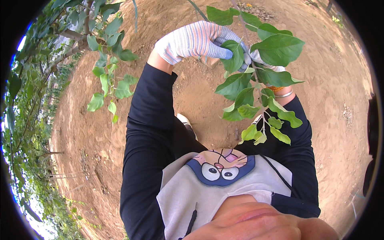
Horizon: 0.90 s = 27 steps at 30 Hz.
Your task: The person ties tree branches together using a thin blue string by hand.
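Note:
My left hand, in a striped knit glove, reaches in from the left with its thumb and fingers closed at the stem of a leafy tree branch. A green leaf covers part of its fingertips. My right hand, in a pale glove, is at the same stem from the right, close against the left fingertips. Large leaves hide most of it, so its grip cannot be made out. The branch hangs down in front of my chest, with broad dark leaves above and smaller light green leaves at its tip.
More leafy branches hang at the left, beside a thicker tree limb. Bare brown soil lies below, with my light shoes on it. Dense foliage lines the left rim. A dark shape stands at the right rim.

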Each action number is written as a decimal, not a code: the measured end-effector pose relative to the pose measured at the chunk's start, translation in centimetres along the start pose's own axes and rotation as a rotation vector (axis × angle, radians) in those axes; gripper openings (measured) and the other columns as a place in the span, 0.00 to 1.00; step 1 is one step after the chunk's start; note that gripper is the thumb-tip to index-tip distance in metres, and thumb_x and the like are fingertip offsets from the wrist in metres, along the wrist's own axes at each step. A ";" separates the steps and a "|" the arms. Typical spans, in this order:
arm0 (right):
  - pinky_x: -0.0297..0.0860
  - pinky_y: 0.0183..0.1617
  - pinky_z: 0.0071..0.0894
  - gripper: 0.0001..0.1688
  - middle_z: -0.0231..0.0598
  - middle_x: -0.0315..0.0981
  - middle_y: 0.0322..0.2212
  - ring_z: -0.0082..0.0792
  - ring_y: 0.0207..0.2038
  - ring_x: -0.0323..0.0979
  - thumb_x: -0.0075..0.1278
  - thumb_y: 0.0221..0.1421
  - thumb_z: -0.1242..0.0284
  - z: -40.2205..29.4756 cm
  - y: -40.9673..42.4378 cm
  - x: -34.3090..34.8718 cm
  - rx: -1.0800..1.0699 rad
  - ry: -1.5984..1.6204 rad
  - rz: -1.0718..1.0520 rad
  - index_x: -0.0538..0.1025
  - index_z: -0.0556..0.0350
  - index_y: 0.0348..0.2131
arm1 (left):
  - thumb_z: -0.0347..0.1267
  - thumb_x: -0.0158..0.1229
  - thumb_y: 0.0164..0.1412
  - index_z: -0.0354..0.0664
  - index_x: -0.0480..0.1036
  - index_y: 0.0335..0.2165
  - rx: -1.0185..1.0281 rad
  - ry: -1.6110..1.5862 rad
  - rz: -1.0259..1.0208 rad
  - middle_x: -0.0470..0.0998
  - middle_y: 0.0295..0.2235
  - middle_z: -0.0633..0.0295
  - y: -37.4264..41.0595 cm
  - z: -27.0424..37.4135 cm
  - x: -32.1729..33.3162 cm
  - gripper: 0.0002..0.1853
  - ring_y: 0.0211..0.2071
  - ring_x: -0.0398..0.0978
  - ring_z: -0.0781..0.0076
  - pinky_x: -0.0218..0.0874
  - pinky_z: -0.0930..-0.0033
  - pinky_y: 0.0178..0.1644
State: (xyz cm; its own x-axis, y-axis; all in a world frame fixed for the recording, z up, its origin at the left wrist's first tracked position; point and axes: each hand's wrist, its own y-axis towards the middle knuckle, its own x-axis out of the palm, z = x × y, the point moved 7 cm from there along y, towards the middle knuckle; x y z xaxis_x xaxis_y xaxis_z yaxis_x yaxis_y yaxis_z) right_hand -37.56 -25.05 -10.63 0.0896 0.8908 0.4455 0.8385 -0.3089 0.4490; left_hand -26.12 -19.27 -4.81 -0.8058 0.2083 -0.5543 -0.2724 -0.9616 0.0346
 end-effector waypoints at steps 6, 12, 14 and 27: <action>0.67 0.39 0.30 0.11 0.37 0.69 0.28 0.32 0.32 0.69 0.51 0.54 0.68 0.2 0.3 0.3 0.028 0.022 -0.013 0.71 0.57 0.33 | 0.30 0.61 0.52 0.35 0.72 0.43 -0.126 -0.049 0.064 0.78 0.33 0.63 -0.5 -0.6 -0.6 0.19 0.33 0.73 0.81 0.65 0.76 0.39; 0.66 0.39 0.29 0.08 0.37 0.69 0.28 0.31 0.32 0.69 0.51 0.54 0.70 1.3 0.0 -1.6 0.088 0.058 0.074 0.72 0.57 0.31 | 0.30 0.61 0.52 0.36 0.73 0.43 -0.139 0.023 0.065 0.78 0.34 0.63 -0.7 -1.0 -0.4 0.18 0.35 0.73 0.80 0.65 0.76 0.41; 0.67 0.39 0.29 0.06 0.36 0.70 0.29 0.31 0.33 0.69 0.51 0.53 0.72 0.8 0.0 -1.1 0.013 0.033 0.073 0.73 0.56 0.31 | 0.29 0.61 0.52 0.36 0.73 0.43 -0.117 0.036 0.051 0.78 0.35 0.63 -1.1 -0.7 -0.3 0.18 0.35 0.73 0.80 0.65 0.76 0.41; 0.70 0.41 0.28 0.05 0.33 0.73 0.33 0.28 0.35 0.72 0.52 0.52 0.75 1.6 -0.9 -3.4 -0.048 -0.075 0.183 0.75 0.56 0.33 | 0.35 0.64 0.49 0.42 0.76 0.41 -0.183 -0.117 0.150 0.79 0.30 0.67 -2.0 -1.3 -0.1 0.18 0.31 0.72 0.82 0.64 0.77 0.37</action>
State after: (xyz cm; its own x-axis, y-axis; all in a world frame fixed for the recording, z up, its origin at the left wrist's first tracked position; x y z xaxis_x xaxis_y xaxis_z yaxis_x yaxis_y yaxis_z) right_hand -37.76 -27.30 -13.78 0.2795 0.8397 0.4655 0.7779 -0.4823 0.4029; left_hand -24.79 -17.64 -5.92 -0.8883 0.0700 -0.4539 -0.0543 -0.9974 -0.0474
